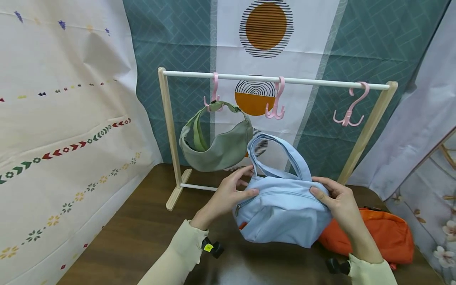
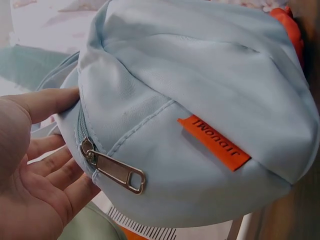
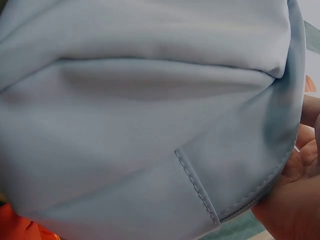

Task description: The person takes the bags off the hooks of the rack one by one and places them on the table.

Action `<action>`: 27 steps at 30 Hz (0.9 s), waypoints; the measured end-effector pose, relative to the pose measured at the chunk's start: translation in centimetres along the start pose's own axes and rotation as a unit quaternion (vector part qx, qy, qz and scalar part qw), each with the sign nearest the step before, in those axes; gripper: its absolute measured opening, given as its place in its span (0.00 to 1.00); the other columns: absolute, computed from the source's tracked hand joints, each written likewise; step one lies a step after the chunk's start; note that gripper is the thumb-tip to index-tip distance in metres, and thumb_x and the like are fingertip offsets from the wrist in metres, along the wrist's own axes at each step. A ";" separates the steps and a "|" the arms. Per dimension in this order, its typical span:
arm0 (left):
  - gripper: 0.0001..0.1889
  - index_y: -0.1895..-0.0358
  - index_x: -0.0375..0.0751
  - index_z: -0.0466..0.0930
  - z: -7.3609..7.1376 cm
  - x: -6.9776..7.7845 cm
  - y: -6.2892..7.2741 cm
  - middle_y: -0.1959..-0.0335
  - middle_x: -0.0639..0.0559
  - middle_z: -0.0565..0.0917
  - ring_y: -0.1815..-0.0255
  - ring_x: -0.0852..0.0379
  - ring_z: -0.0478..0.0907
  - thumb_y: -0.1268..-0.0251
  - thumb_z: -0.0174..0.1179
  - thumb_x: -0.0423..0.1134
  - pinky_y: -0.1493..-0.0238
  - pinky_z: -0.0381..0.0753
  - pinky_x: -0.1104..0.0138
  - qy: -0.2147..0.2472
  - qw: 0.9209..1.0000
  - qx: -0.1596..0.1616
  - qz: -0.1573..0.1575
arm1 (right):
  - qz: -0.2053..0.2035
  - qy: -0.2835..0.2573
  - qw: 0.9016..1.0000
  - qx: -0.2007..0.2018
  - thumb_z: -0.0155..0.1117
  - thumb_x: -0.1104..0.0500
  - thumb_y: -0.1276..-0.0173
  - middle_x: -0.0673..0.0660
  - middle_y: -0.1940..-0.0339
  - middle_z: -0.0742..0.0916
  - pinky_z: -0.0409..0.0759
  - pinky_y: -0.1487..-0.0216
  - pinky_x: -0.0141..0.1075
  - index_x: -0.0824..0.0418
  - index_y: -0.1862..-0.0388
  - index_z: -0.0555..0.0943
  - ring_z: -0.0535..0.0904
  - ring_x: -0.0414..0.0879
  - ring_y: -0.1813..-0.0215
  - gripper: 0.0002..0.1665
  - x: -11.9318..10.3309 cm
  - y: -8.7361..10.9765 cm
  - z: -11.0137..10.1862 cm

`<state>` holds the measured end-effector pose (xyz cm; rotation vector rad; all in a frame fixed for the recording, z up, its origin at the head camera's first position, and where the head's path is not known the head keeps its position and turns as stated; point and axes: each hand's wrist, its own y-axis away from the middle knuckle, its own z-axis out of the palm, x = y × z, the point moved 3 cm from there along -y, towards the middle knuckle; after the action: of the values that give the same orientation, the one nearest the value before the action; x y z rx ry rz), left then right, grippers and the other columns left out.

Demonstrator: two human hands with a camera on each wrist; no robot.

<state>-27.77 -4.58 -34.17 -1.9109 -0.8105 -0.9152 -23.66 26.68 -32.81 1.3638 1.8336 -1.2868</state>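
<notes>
A light blue zippered bag (image 1: 285,213) is held up in front of the rack between both hands, its looped strap (image 1: 299,158) standing above it. My left hand (image 1: 228,194) grips the bag's upper left edge, thumb in front and fingers behind. Close to that thumb, the left wrist view shows a metal zipper pull (image 2: 117,172) and an orange label (image 2: 215,142). At the upper right edge my right hand (image 1: 338,202) pinches the bag, thumb on the front. A sage green bag (image 1: 221,148) hangs by its strap from a pink hook (image 1: 215,93) on the left.
The wooden rack has a white top rail (image 1: 242,76). Two more pink hooks hang there, one in the middle (image 1: 276,103) and one at the right (image 1: 350,109). An orange bag (image 1: 384,235) lies on the brown table (image 1: 124,237) behind my right forearm.
</notes>
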 end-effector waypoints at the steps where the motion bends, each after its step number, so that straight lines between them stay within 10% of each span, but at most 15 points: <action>1: 0.37 0.21 0.46 0.65 0.0 -0.1 0.1 0.35 0.51 0.77 0.45 0.53 0.81 0.29 0.69 0.46 0.41 0.81 0.51 -0.001 1.000 0.000 -0.005 | 0.002 0.003 1.000 -0.003 0.67 0.56 0.23 0.36 0.51 0.87 0.78 0.52 0.24 0.64 0.34 0.81 0.82 0.37 0.54 0.23 0.0 0.0 0.1; 27: 0.34 0.21 0.39 0.65 0.4 -5.7 0.5 0.34 0.40 0.77 0.45 0.48 0.85 0.26 0.66 0.41 0.46 0.82 0.60 0.001 0.997 -0.009 -0.080 | 0.050 0.013 0.996 -0.077 0.65 0.54 0.21 0.63 0.37 0.83 0.77 0.49 0.29 0.64 0.31 0.80 0.77 0.36 0.48 0.25 4.4 -1.7 3.6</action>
<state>-30.28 -5.47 -39.31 -1.8814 -0.9665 -1.0241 -27.30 25.30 -37.24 1.3754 1.8176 -1.0590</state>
